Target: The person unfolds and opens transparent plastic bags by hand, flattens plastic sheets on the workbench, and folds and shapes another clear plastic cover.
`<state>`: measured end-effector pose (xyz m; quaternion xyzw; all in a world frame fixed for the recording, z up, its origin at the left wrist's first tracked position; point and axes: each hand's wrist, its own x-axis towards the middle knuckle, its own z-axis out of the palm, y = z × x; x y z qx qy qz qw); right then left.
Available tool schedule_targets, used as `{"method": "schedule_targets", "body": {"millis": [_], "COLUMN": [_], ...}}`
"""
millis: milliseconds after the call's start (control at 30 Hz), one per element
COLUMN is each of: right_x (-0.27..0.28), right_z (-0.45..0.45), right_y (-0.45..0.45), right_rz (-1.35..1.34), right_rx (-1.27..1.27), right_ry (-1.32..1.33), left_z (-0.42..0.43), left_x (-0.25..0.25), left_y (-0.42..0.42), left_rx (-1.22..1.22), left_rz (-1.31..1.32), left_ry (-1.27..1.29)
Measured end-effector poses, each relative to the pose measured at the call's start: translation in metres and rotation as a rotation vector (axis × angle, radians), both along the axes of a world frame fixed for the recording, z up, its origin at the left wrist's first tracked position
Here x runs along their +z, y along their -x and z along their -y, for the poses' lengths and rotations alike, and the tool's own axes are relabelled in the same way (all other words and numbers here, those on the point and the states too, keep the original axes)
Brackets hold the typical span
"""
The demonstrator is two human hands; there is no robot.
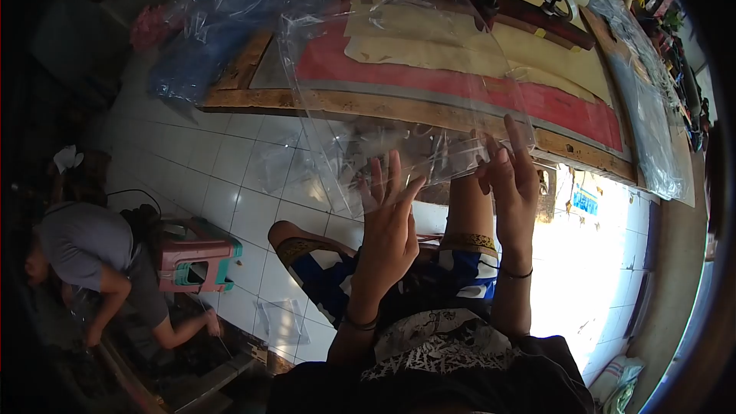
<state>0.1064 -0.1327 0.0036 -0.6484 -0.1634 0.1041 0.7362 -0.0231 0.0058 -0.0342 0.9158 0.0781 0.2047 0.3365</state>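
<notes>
Clear plastic sheet [328, 146] touches the open left hand [389, 234]; right hand [516, 199], too, grip unclear.

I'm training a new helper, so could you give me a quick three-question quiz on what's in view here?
1. True or false: the left hand and right hand are both at the clear plastic.
2. Which colour is the long strip near the table's wooden edge? A) green B) red C) black
3. Fill in: the floor is covered with white ____.

Key: 1 true; 2 B; 3 tiles.
</notes>
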Motion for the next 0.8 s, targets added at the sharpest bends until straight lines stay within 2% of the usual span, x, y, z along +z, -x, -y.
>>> {"method": "schedule_targets", "body": {"millis": [33,167,233,367,433,500,567,633,667,700,733,800], "right_x": [-0.002,-0.007,-0.014,-0.05,-0.062,-0.063,-0.035,-0.017,-0.012,-0.009,-0.007,-0.012], "right_z": [0.004,-0.002,0.006,0.035,0.044,0.042,0.025,0.019,0.015,0.001,-0.008,-0.027], "right_y": [0.001,0.012,0.019,0.038,0.036,0.037,0.035,0.032,0.03,0.034,0.033,0.027], "right_rz": [0.028,-0.007,0.083,0.134,0.221,0.277,0.475,0.516,0.533,0.451,0.438,0.43], "right_rx": [0.067,-0.038,0.091,0.27,0.352,0.397,0.411,0.328,0.282,0.213,0.179,0.088], "right_ry": [0.005,-0.248,-0.375,-0.524,-0.504,-0.489,-0.396,-0.137,-0.009,-0.085,-0.026,0.045], "left_z": [-0.003,-0.004,-0.008,-0.003,-0.003,-0.004,0.001,0.011,0.013,0.015,0.016,0.018], "left_x": [0.001,-0.004,-0.005,-0.005,-0.001,0.002,0.006,0.014,0.012,0.008,0.005,0.011], "left_y": [0.0,-0.004,-0.004,-0.016,-0.027,-0.035,-0.038,-0.042,-0.045,-0.047,-0.048,-0.044], "left_rx": [-0.005,0.053,0.039,0.111,0.183,0.076,-0.023,-0.113,-0.13,-0.146,-0.161,-0.063], "left_rz": [-0.038,0.059,0.052,0.423,0.519,0.658,0.756,0.819,0.832,0.841,0.848,0.639], "left_ry": [-0.025,0.142,0.201,0.545,0.618,0.632,0.682,0.772,0.767,0.764,0.762,0.687]}}
